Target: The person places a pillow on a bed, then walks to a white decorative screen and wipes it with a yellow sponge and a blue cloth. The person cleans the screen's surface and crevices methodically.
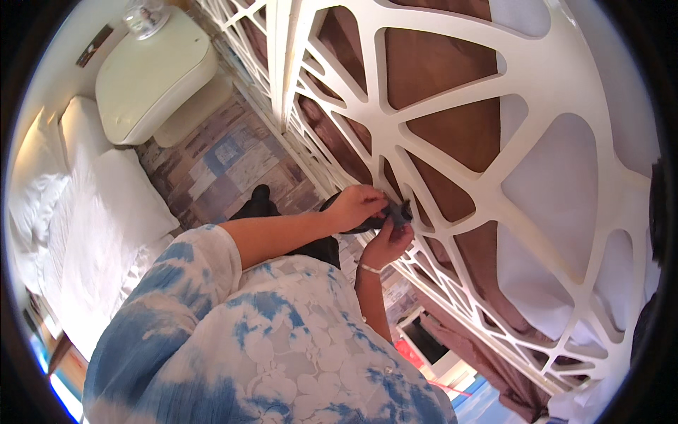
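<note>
My left hand pinches the upper edge of a dark, soft-looking item between thumb and fingers. From below, my right hand grips the same item, its wrist circled by a pale bangle. What exactly the item is cannot be told, since the fingers cover much of it; a black part shows beneath my left hand. Both hands are close together in front of my body, beside a white cut-out lattice screen.
Brown curtain and white fabric show through the lattice. A cream rounded cabinet with a clear container on top stands at upper left. White pillows lie at left. Below is patchwork wood-look flooring; a white-framed dark panel is at lower right.
</note>
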Motion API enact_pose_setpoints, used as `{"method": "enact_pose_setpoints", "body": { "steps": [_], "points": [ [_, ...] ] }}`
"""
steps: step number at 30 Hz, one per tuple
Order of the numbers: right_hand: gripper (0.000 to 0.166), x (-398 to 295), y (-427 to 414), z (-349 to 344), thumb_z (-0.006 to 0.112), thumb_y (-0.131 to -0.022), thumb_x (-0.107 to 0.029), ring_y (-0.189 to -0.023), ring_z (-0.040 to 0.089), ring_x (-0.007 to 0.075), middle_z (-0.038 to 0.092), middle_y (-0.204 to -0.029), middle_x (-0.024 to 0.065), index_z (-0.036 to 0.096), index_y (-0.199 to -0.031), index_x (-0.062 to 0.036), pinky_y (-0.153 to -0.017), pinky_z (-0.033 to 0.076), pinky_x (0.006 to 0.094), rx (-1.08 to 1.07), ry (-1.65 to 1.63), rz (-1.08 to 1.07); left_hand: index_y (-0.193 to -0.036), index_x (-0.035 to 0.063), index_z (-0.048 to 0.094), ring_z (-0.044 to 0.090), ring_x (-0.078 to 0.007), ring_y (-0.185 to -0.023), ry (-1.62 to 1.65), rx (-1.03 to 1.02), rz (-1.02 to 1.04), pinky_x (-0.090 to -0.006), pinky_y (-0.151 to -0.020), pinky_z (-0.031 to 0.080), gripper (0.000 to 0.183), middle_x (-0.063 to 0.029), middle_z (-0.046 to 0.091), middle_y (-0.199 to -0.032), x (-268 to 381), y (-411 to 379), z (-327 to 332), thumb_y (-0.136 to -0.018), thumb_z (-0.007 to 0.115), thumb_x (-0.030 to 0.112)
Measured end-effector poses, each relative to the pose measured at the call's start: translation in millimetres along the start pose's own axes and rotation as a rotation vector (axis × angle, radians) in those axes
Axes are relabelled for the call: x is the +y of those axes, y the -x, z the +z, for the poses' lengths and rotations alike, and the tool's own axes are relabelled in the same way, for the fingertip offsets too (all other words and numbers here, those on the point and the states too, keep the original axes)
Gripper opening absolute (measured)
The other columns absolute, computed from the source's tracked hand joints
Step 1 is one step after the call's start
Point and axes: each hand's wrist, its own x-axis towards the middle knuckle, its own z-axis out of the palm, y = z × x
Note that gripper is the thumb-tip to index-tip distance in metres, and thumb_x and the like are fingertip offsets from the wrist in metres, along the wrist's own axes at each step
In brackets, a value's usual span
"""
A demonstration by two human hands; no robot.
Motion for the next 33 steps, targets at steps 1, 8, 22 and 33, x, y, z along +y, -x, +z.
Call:
{"method": "enact_pose_setpoints", "body": {
  "steps": [1,8,22,33],
  "points": [
    [0.023,-1,-5,9,0.059,-0.087,0.001,-0.093,0.059,0.0194,0.059,-0.104,0.0148,0.049,-0.108,0.0032,-0.080,0.050,0.0315,0.049,-0.146,-0.021,-0.099,-0.0076,0.064,0.065,-0.0138,-0.076,0.079,0.012,-0.072,-0.0265,-0.068,0.052,0.020,-0.0094,0.067,-0.080,10,-7,1,-0.091,0.057,0.009],
    [0.025,-11,-8,78,0.059,-0.083,-0.004,-0.097,0.061,0.0348,0.062,-0.105,0.0201,0.060,-0.106,0.0047,-0.087,0.048,0.0385,0.033,0.246,-0.293,-0.091,-0.0042,0.064,0.056,-0.0098,-0.065,0.132,0.280,-0.066,-0.0248,-0.060,0.047,0.015,-0.0032,0.062,-0.073,21,-23,-30,-0.089,0.059,0.010],
    [0.027,15,-28,15,0.058,-0.083,-0.006,-0.107,0.054,0.0399,0.057,-0.113,0.0210,0.059,-0.108,0.0035,-0.095,0.043,0.0465,-0.263,0.703,-0.654,-0.085,-0.0055,0.060,0.061,-0.0232,-0.066,-0.488,0.276,0.100,-0.0361,-0.061,0.048,0.023,-0.0175,0.061,-0.072,-9,-20,10,-0.084,0.062,0.018],
    [0.025,-15,-8,-20,0.058,-0.087,-0.003,-0.100,0.059,0.0302,0.059,-0.112,0.0151,0.059,-0.112,0.0003,-0.087,0.048,0.0365,-0.133,0.367,-0.324,-0.093,-0.0034,0.061,0.060,-0.0124,-0.071,0.054,0.145,-0.033,-0.0260,-0.064,0.050,0.016,-0.0049,0.064,-0.083,-29,-1,30,-0.094,0.052,0.010]
  ]
}}
